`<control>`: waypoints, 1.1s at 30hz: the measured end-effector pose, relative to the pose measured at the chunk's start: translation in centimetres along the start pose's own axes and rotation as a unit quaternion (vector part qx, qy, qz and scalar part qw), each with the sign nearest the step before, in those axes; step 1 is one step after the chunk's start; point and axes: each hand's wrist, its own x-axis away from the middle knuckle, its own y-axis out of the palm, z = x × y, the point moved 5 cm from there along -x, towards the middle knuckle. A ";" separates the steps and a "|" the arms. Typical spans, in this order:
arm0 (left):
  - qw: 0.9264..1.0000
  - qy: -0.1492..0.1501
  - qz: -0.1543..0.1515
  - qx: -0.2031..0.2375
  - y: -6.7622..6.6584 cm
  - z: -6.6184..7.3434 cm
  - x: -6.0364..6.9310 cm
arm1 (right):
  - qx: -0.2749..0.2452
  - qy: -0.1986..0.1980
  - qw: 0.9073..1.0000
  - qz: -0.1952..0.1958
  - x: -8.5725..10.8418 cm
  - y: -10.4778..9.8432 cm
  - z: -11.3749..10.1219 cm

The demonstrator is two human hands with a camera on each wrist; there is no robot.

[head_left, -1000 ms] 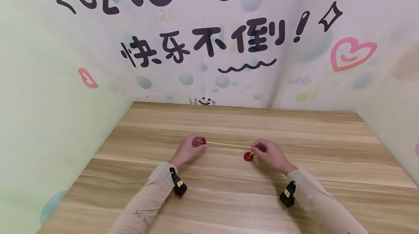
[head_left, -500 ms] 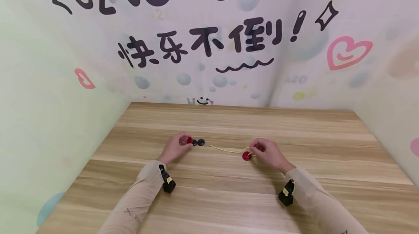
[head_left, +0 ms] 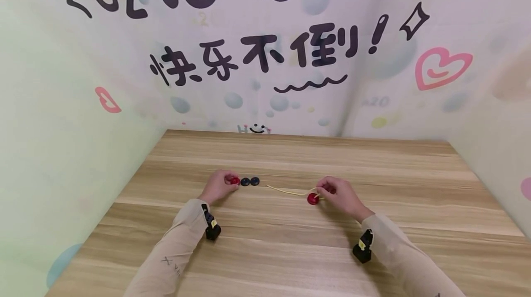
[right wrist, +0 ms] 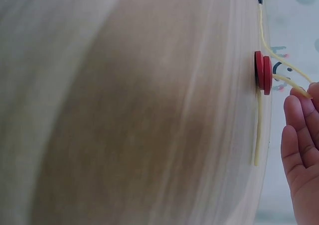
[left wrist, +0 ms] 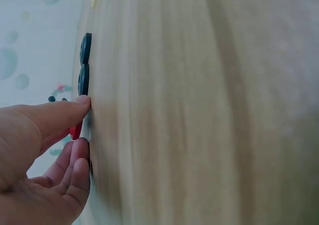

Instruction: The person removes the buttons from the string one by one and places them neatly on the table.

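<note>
My left hand (head_left: 219, 185) holds a red button (head_left: 235, 181) by its edge, low at the table. Beside it, on the right, lie two dark blue buttons (head_left: 250, 181) in a row; the left wrist view shows the nearer dark button (left wrist: 83, 79) just past the thumb. My right hand (head_left: 339, 195) pinches a yellow cord (head_left: 290, 193) between thumb and fingers. In the right wrist view, two red buttons (right wrist: 263, 73) sit face to face on the cord, standing off from the fingertips. One stretch of cord lies slack toward the dark buttons.
The wood-grain table (head_left: 282, 251) runs back to a printed cloth backdrop (head_left: 257, 103), with pale cloth at both sides. Black wrist cameras (head_left: 213, 230) are strapped to the sleeves.
My left hand has moved left with a red button, away from the cord. The taut cord has dropped slack, and the dark buttons have come into view. My right hand has barely moved.
</note>
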 end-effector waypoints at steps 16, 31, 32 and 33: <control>0.998 -0.039 -0.026 0.052 0.5 -1.4 -0.9 | -0.003 0.003 1.000 0.007 0.1 0.0 -0.1; 0.991 0.017 -0.005 0.131 1.6 2.1 -0.8 | -0.039 0.012 0.999 -0.011 -0.3 0.5 -0.5; 0.989 0.025 -0.008 0.142 1.9 2.8 -0.8 | -0.048 0.011 0.999 -0.013 -0.3 0.6 -0.6; 0.988 0.036 -0.012 0.152 2.3 3.5 -0.8 | -0.056 0.008 0.998 -0.015 -0.4 0.7 -0.7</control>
